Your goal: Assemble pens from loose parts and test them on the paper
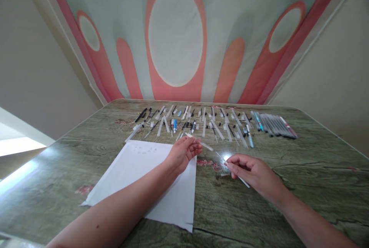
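Observation:
My left hand is closed on a clear pen barrel, held above the top right corner of a white sheet of paper. The barrel slants down to the right. Between the fingers of my right hand is a thin, pale pen refill, its tip aimed up and left at the barrel's end. A small gap separates the two. Under the right fingers a small clear piece lies on the table, partly hidden.
Across the wooden table run two rows of taken-apart pens, with clear barrels, dark refills and small caps. A blue pen lies among them. At the right, several grey pens sit side by side. A patterned cloth hangs behind.

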The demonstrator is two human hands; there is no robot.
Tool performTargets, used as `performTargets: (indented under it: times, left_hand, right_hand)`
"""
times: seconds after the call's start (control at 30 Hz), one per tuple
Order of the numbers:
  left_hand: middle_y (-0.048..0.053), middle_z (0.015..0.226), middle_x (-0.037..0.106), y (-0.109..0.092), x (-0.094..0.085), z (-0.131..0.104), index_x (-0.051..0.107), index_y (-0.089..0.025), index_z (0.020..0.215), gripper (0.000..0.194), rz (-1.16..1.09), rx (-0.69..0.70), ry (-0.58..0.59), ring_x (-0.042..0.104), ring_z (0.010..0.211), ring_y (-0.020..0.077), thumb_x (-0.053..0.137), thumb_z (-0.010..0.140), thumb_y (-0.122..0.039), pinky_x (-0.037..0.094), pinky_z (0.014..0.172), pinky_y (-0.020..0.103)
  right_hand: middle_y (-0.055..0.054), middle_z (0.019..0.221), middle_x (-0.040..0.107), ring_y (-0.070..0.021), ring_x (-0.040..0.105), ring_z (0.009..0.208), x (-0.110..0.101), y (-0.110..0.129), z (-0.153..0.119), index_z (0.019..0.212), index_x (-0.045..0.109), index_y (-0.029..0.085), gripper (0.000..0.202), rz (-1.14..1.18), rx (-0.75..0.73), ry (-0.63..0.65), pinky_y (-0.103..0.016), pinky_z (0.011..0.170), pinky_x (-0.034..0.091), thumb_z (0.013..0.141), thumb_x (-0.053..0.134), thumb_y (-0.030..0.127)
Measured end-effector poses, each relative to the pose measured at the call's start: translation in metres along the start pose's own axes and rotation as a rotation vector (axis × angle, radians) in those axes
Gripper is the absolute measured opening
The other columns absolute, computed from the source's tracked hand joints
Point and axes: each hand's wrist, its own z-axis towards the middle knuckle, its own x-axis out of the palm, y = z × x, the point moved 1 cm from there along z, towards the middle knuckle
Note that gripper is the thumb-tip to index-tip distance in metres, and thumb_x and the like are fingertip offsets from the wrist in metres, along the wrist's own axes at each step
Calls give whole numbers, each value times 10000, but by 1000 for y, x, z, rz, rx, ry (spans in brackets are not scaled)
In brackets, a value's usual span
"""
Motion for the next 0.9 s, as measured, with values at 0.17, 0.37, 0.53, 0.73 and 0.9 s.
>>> performTargets:
  times: [0.17,0.37,0.53,0.73,0.9]
  left_hand:
    - [68,808,635,2,5,-5,501,-129,767,105,29,-1,13,628,650,113,573,837,-159,529,643,264]
    - [62,849,632,1,9,-10,489,-139,802,110,89,25,28,627,657,112,586,827,-183,522,643,269]
    - [55,870,633,1,11,-11,480,-152,820,151,164,63,55,629,662,113,617,805,-214,512,626,255]
    - [84,910,649,10,14,-16,477,-149,829,219,219,-7,184,656,715,148,657,786,-267,517,642,275]
    - [104,924,652,16,14,-18,483,-140,834,224,174,-66,217,669,747,165,668,783,-256,527,698,311]
  right_hand:
    - [5,687,617,-148,556,666,2,-2,2,896,648,206,311,-14,-5,7,-255,637,405,847,524,488]
    - [5,685,619,-147,561,659,3,-4,2,876,662,205,313,-23,-9,15,-253,632,416,836,536,488]
    - [-10,705,643,-158,586,673,5,-8,3,910,657,197,322,18,16,3,-264,644,432,812,564,490]
    - [5,701,653,-159,603,677,8,-11,6,963,571,202,312,69,20,-9,-274,660,430,801,585,468]
    - [-4,702,664,-142,561,614,8,-6,5,954,555,203,326,78,8,-12,-251,571,391,831,535,504]
